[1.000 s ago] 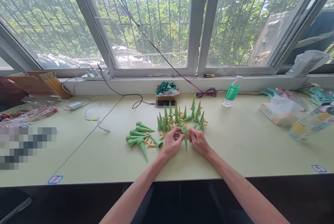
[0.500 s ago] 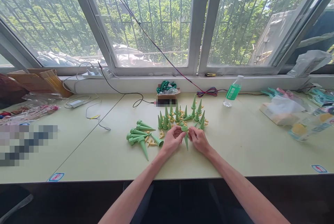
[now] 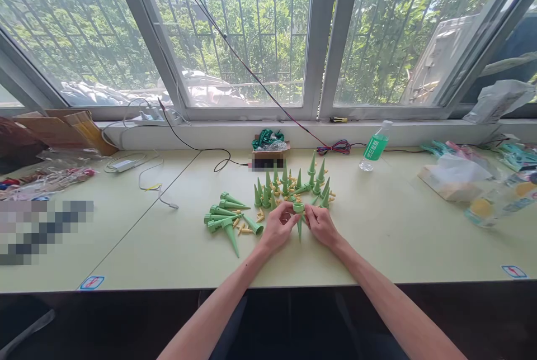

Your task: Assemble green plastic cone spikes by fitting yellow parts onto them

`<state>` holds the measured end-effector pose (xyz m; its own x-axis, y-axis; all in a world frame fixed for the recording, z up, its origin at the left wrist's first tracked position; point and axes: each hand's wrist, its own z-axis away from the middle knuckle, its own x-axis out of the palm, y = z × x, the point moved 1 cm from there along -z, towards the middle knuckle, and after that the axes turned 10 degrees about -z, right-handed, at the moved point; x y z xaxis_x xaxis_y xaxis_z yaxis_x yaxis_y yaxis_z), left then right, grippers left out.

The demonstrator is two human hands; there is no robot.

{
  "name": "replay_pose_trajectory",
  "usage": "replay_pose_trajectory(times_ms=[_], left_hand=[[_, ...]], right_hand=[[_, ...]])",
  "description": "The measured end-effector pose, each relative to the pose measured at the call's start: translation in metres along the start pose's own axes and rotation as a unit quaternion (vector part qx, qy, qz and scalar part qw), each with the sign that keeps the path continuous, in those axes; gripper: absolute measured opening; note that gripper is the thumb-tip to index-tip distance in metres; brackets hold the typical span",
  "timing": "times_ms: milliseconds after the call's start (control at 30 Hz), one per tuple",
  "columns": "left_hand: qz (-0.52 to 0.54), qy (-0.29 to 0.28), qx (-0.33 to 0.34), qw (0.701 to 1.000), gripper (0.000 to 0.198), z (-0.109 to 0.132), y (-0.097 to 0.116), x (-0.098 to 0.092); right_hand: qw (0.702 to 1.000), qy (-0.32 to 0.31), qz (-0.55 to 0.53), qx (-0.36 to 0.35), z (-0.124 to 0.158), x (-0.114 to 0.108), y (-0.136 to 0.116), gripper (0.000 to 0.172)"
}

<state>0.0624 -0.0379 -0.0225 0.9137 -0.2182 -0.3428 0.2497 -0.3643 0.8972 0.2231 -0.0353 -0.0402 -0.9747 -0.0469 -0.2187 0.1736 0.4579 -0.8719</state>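
Note:
Between my hands, above the table, is a green plastic plant watering spike (image 3: 299, 230), its tip down and its ring-shaped top up. My left hand (image 3: 278, 226) is closed on it from the left, near the top. My right hand (image 3: 321, 225) is pinched against its right side; whatever lies between those fingertips is too small to make out. Just beyond my hands, several green spikes (image 3: 265, 198) stand tip up among small yellow pieces. Left of my left hand, a group of green spikes (image 3: 222, 217) lies on its side, with yellow tube-like pieces (image 3: 243, 230) next to it.
A small cardboard box (image 3: 271, 153) with green material sits at the back. Right of it are coiled wires (image 3: 333, 147) and a bottle with a green label (image 3: 375, 147). A tissue box (image 3: 444, 181) stands at the right. A white cable (image 3: 157, 189) lies to the left.
The held spike's top has tilted slightly toward me, so its ring opening shows more. Both hands remain almost in the same place.

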Motion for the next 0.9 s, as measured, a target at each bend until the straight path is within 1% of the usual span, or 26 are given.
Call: replay_pose_trajectory(times_ms=[300, 467, 567, 633, 700, 800, 900], left_hand=[[-0.044, 0.011, 0.017, 0.999, 0.028, 0.0011, 0.0003, 0.0000], [-0.022, 0.034, -0.004, 0.999, 0.038, 0.0001, -0.0026, 0.0024], [0.010, 0.045, -0.020, 0.999, 0.038, -0.0008, -0.0024, 0.0029], [0.032, 0.032, -0.033, 0.998, 0.041, -0.0014, -0.0020, 0.0026], [0.046, 0.008, -0.050, 0.998, 0.053, -0.0017, -0.0017, 0.0022], [0.052, -0.023, -0.083, 0.995, 0.067, -0.0015, -0.0016, 0.0017], [0.065, -0.033, -0.111, 0.991, 0.072, -0.0011, -0.0016, 0.0015]], right_hand=[[0.999, 0.018, -0.015, 0.026, -0.0015, 0.0014, -0.0031, 0.057], [0.999, 0.040, -0.031, 0.019, -0.0012, 0.0015, -0.0059, 0.054], [0.998, 0.060, -0.033, 0.007, -0.0008, 0.0003, -0.0071, 0.050], [0.997, 0.068, -0.034, 0.002, -0.0003, -0.0006, -0.0076, 0.048], [0.997, 0.062, -0.034, -0.004, 0.0003, -0.0010, -0.0081, 0.047], [0.999, 0.034, -0.028, -0.019, 0.0009, -0.0007, -0.0084, 0.046], [0.999, -0.002, -0.026, -0.032, 0.0008, -0.0002, -0.0071, 0.045]])
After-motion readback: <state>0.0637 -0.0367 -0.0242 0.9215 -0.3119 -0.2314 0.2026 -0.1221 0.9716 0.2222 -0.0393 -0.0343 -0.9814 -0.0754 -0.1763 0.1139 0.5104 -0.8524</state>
